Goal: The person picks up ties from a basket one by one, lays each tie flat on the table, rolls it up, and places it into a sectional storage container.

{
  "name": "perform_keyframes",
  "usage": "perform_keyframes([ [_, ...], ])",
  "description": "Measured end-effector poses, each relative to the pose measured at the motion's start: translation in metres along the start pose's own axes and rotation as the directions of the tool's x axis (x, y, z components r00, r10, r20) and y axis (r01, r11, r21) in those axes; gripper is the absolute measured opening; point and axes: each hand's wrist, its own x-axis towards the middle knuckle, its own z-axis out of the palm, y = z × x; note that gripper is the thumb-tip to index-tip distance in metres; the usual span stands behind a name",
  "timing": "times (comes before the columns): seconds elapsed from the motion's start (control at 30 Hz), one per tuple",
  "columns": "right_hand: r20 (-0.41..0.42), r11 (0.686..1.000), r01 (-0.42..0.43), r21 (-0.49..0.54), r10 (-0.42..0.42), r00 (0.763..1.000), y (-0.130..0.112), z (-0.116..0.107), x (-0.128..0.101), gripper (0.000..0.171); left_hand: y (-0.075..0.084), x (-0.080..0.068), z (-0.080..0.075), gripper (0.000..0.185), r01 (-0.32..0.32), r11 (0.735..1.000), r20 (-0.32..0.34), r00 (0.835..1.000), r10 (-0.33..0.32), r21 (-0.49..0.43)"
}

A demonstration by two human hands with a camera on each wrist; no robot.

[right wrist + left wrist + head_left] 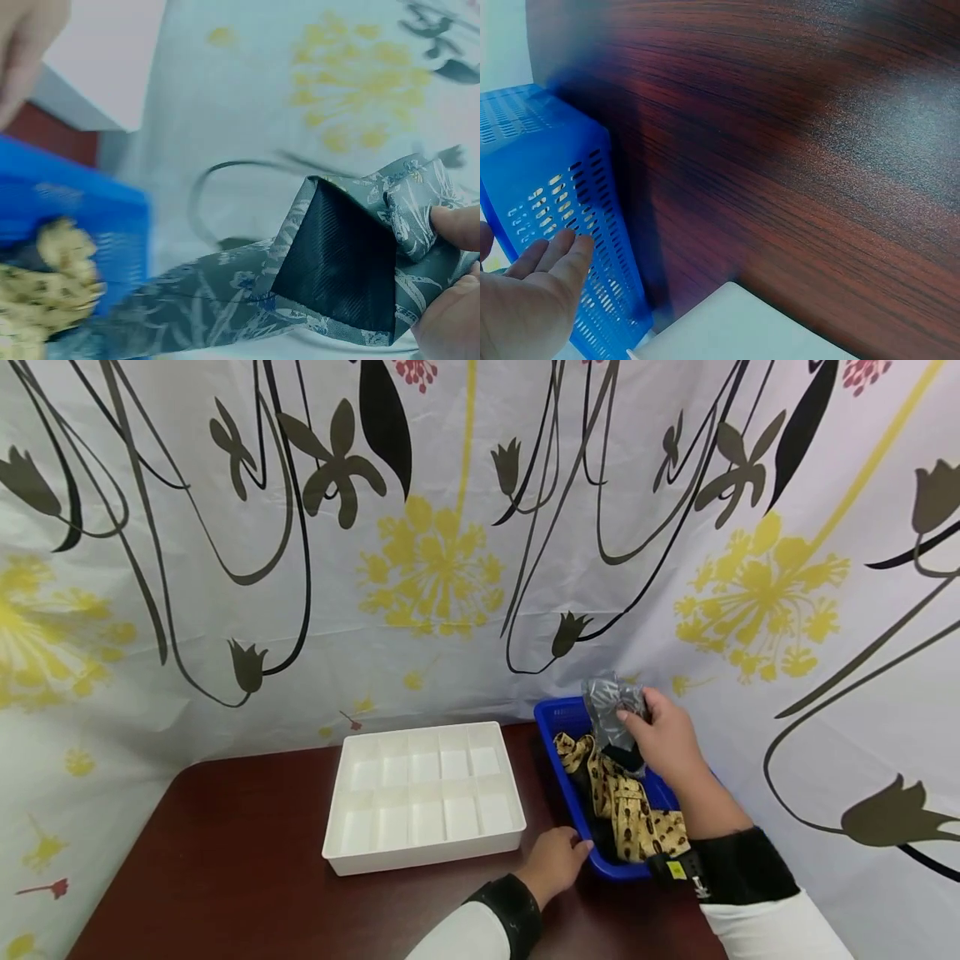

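While the right hand (667, 739) pinches a grey patterned tie (611, 710) by its folded end, lifted just above the far end of the blue basket (558, 718), its tail trails down inside. Left hand (553, 862), fingers relaxed and straight, rests against the basket's near perforated wall, holding nothing. Leopard-print fabric (637, 814) lies inside; white divided tray (423, 793) sits left on the dark table (225, 860).

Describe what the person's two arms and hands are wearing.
Both hands are bare. The left hand comes out of a white sleeve with a black cuff. The right hand has the same white sleeve and a wider black cuff, plus a black wrist strap with a small yellow tag.
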Motion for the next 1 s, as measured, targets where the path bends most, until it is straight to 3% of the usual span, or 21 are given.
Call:
perform_keyframes([
  [0.2, -0.111, 0.995, 0.097, -0.01, -0.097, 0.989, -0.048, -0.013, 0.009, 0.028, 0.0, -0.003, -0.002, 0.034, 0.027, 0.999, 0.026, 0.999, -0.028, 0.041],
  [0.37, -0.164, 0.981, 0.184, 0.058, -0.172, 0.971, -0.085, -0.019, 0.014, 0.027, -0.003, -0.003, -0.002, 0.034, 0.016, 0.998, 0.056, 0.998, -0.019, 0.055],
  [0.5, -0.215, 0.954, 0.266, 0.141, -0.232, 0.949, -0.115, -0.021, 0.014, 0.026, -0.003, -0.004, -0.006, 0.049, 0.016, 1.0, 0.0, 1.0, -0.016, -0.005],
  [0.6, -0.273, 0.915, 0.342, 0.215, -0.28, 0.92, -0.14, -0.023, 0.014, 0.023, -0.002, -0.003, -0.016, 0.063, 0.023, 0.996, -0.053, 0.998, -0.027, -0.091],
  [0.7, -0.338, 0.851, 0.438, 0.291, -0.337, 0.879, -0.163, -0.026, 0.011, 0.019, 0.001, 0.0, -0.029, 0.071, 0.015, 0.988, -0.096, 0.995, -0.03, -0.154],
  [0.83, -0.399, 0.711, 0.561, 0.424, -0.409, 0.82, -0.189, -0.029, 0.007, 0.019, 0.005, 0.002, -0.039, 0.08, -0.041, 0.97, -0.149, 0.989, 0.005, -0.24],
  [0.9, -0.417, 0.637, 0.613, 0.468, -0.452, 0.788, -0.199, -0.03, 0.004, 0.021, 0.007, 0.004, -0.041, 0.08, -0.116, 0.952, -0.18, 0.981, 0.067, -0.281],
  [1.0, -0.432, 0.548, 0.663, 0.509, -0.503, 0.748, -0.213, -0.031, -0.001, 0.026, 0.009, 0.006, -0.043, 0.074, -0.249, 0.923, -0.246, 0.953, 0.179, -0.294],
])
